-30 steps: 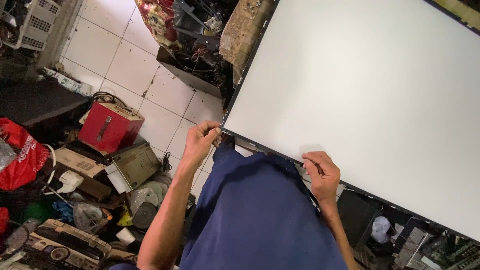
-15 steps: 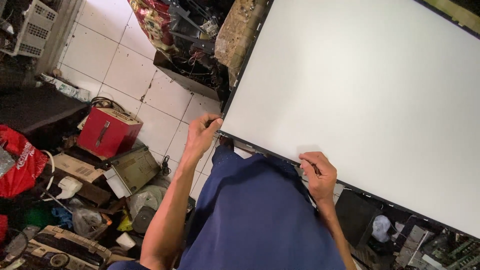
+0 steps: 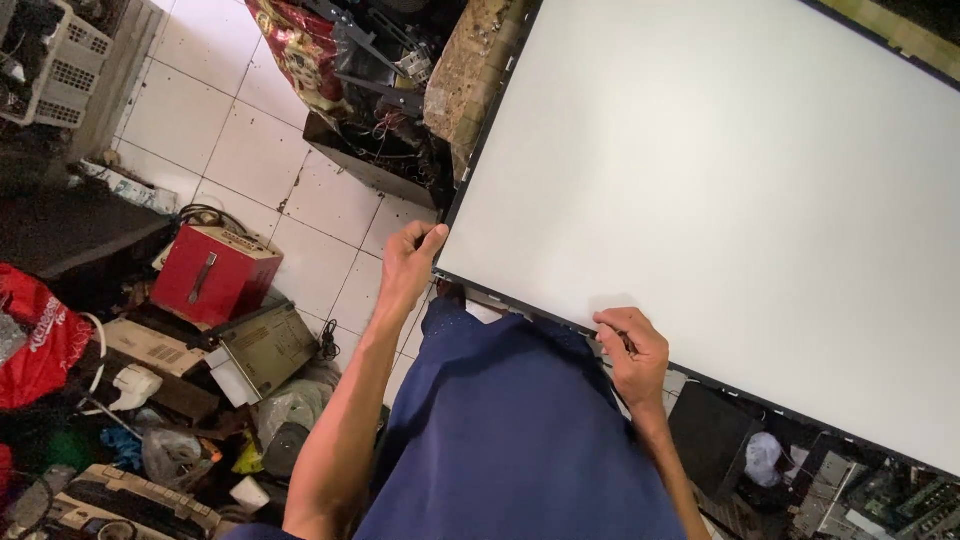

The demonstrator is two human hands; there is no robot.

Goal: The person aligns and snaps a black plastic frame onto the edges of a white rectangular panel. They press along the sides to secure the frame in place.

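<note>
Left hand (image 3: 408, 262) pinches the near corner of the big white panel (image 3: 720, 200), steadying it; right hand (image 3: 630, 345), well apart at four o'clock, is clamped on the panel's lower edge. Red box (image 3: 212, 272) sits on the floor at nine o'clock.

A large flat plain white panel (image 3: 720, 190) edged by a thin black frame lies above a dark navy blue garment (image 3: 520, 440), pale off-white square floor tiles (image 3: 250, 140) with dark grout, and a bright red metal box (image 3: 215, 275).
</note>
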